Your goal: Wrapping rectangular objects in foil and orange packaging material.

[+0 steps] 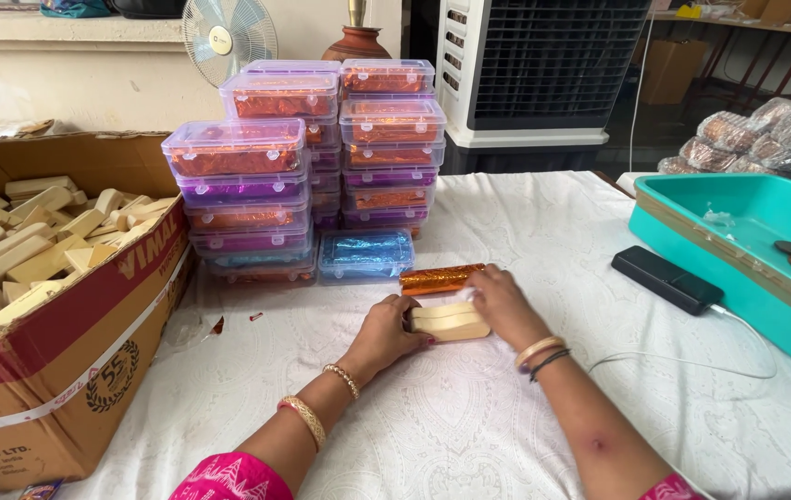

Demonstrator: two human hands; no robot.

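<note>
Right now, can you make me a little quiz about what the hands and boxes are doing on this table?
1. True or false: the left hand and right hand both touch the stacked pale bars.
2. What lies just beyond the hands? A) orange foil-wrapped roll B) a spoon C) a cup
3. Fill in: the cardboard box at the left holds loose pale ____.

Key: 1 true; 2 A; 3 bars. The clear lidded boxes are stacked behind the roll.
</note>
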